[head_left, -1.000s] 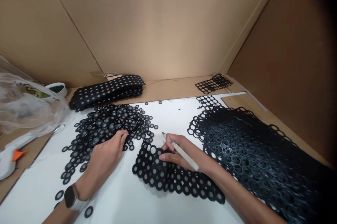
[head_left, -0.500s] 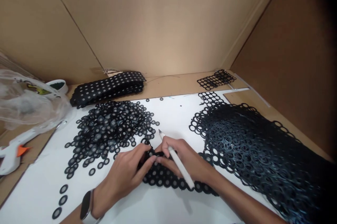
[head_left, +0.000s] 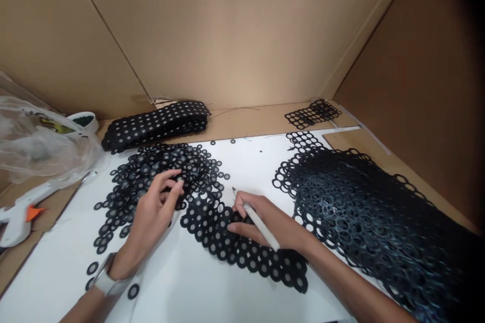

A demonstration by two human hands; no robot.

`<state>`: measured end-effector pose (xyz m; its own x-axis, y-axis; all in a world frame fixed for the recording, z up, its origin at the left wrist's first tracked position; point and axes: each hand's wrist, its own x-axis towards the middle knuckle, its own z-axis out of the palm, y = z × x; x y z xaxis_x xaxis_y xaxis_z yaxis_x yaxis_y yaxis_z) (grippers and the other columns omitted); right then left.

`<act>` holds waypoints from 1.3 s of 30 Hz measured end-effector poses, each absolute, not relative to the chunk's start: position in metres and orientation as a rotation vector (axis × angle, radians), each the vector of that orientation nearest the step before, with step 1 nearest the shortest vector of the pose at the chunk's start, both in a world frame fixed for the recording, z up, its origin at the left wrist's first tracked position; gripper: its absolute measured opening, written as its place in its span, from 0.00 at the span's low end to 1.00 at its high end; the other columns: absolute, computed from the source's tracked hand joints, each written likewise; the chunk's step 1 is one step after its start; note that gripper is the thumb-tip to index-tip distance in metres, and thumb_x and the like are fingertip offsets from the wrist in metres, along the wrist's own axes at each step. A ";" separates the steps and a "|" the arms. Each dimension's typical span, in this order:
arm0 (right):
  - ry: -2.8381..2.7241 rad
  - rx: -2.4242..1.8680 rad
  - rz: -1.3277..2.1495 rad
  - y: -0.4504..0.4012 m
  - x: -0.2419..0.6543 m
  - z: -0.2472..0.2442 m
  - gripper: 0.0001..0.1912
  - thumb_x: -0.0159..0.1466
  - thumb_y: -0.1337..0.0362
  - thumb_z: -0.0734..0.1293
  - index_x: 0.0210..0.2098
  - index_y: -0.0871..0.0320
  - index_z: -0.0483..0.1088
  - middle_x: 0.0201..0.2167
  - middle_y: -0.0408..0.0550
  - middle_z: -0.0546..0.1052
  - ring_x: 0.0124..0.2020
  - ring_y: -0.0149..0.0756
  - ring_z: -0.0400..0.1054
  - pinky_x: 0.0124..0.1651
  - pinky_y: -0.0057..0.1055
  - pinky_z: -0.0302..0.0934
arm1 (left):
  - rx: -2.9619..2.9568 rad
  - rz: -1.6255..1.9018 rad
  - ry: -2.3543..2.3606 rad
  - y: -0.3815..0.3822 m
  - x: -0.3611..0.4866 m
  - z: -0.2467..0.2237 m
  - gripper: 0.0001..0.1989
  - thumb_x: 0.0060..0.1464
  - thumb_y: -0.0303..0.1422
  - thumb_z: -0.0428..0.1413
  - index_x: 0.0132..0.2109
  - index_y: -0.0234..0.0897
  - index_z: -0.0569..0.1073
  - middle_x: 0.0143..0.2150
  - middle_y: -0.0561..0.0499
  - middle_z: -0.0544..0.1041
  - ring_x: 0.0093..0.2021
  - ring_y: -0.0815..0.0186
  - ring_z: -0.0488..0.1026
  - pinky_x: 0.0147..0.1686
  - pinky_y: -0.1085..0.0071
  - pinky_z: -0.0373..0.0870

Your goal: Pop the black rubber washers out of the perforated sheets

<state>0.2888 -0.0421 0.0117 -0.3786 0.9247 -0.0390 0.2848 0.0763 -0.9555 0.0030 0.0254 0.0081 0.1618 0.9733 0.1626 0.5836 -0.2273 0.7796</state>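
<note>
Over the heap of black discs with grey centres (head_left: 151, 166), my left hand (head_left: 157, 206) has its thumb and fingertips pressed close at the heap's right part; what they pinch is too small to make out. My right hand (head_left: 261, 219) holds a white pen (head_left: 261, 226), its dark tip pointing up and left. The fingers of that hand also rest on a black sheet of joined discs (head_left: 215, 242), which lies slantwise on the white board (head_left: 182, 292). Part of the sheet is hidden under the right hand.
At the right lies a large pile of black ring netting (head_left: 352, 212). A folded dotted black strip (head_left: 155, 123), a small ring net (head_left: 312, 113), a white bowl (head_left: 83, 123), a plastic bag (head_left: 38, 146) and a white glue gun (head_left: 22, 214) surround the board.
My left hand has left the disc sheet and moved up and left to the disc heap. More of the sheet shows. My right hand stays near it with the pen.
</note>
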 end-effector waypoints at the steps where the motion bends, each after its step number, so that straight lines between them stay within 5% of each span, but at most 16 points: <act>1: -1.747 -1.216 1.325 -0.041 0.291 0.012 0.16 0.69 0.62 0.73 0.37 0.53 0.60 0.34 0.38 0.70 0.32 0.31 0.58 0.36 0.28 0.55 | 1.899 0.951 1.487 0.025 0.003 0.008 0.20 0.72 0.46 0.57 0.65 0.45 0.71 0.44 0.55 0.79 0.25 0.73 0.65 0.26 0.73 0.63; 4: -1.706 -1.226 1.303 -0.040 0.292 0.013 0.17 0.68 0.63 0.74 0.36 0.53 0.59 0.35 0.39 0.72 0.33 0.31 0.60 0.36 0.27 0.56 | 2.047 1.073 1.437 0.013 0.009 0.005 0.14 0.70 0.42 0.60 0.57 0.43 0.73 0.40 0.57 0.77 0.22 0.74 0.60 0.25 0.74 0.62; 8: -1.683 -1.166 1.249 -0.044 0.283 0.013 0.17 0.70 0.60 0.73 0.36 0.53 0.60 0.32 0.39 0.72 0.32 0.32 0.61 0.36 0.26 0.59 | 2.321 0.849 1.133 -0.010 0.024 -0.001 0.06 0.71 0.38 0.59 0.50 0.43 0.73 0.33 0.59 0.73 0.24 0.72 0.67 0.27 0.75 0.65; 14: -1.750 -0.984 1.187 -0.055 0.269 0.005 0.15 0.74 0.62 0.68 0.34 0.53 0.60 0.33 0.43 0.73 0.33 0.34 0.66 0.39 0.29 0.67 | 2.304 0.571 0.985 -0.024 0.035 -0.002 0.08 0.77 0.37 0.48 0.48 0.43 0.70 0.39 0.55 0.75 0.36 0.67 0.75 0.37 0.70 0.67; 20: -1.689 -0.999 1.190 -0.057 0.266 0.002 0.15 0.75 0.63 0.65 0.33 0.53 0.57 0.30 0.41 0.70 0.30 0.33 0.66 0.40 0.30 0.70 | 1.912 0.718 1.168 -0.007 0.024 -0.001 0.21 0.79 0.43 0.44 0.35 0.41 0.65 0.30 0.56 0.69 0.33 0.67 0.70 0.35 0.71 0.65; 23: -1.669 -1.141 1.231 -0.051 0.276 0.006 0.14 0.73 0.64 0.68 0.36 0.52 0.57 0.30 0.39 0.72 0.30 0.31 0.65 0.38 0.29 0.66 | 1.841 0.840 1.365 0.014 0.012 0.001 0.20 0.77 0.46 0.47 0.39 0.41 0.72 0.36 0.54 0.75 0.39 0.66 0.75 0.41 0.71 0.68; 28: -1.707 -1.172 1.320 -0.040 0.296 0.008 0.16 0.68 0.69 0.72 0.38 0.52 0.58 0.48 0.47 0.82 0.47 0.38 0.75 0.49 0.32 0.67 | 1.946 0.977 1.505 0.022 0.007 0.006 0.18 0.71 0.45 0.59 0.63 0.48 0.73 0.55 0.52 0.78 0.24 0.74 0.65 0.28 0.71 0.66; 32: -1.656 -1.167 1.316 -0.040 0.295 0.010 0.17 0.69 0.66 0.73 0.37 0.52 0.58 0.45 0.45 0.82 0.45 0.38 0.75 0.47 0.31 0.67 | 2.225 1.137 1.250 -0.003 0.017 0.005 0.10 0.70 0.33 0.61 0.56 0.44 0.76 0.51 0.52 0.76 0.24 0.76 0.63 0.28 0.74 0.67; 35: -1.606 -1.106 1.304 -0.044 0.287 0.016 0.17 0.70 0.65 0.72 0.37 0.52 0.58 0.46 0.46 0.83 0.45 0.37 0.76 0.49 0.31 0.67 | 2.386 0.978 1.033 -0.019 0.025 0.001 0.15 0.70 0.32 0.62 0.61 0.45 0.75 0.52 0.51 0.78 0.22 0.77 0.64 0.24 0.75 0.66; 39: -1.601 -1.024 1.245 -0.052 0.278 0.021 0.16 0.73 0.64 0.70 0.36 0.52 0.57 0.45 0.48 0.83 0.44 0.37 0.77 0.47 0.31 0.70 | 2.432 0.811 0.987 -0.026 0.032 0.000 0.18 0.71 0.34 0.60 0.65 0.45 0.73 0.57 0.49 0.81 0.44 0.67 0.82 0.39 0.76 0.76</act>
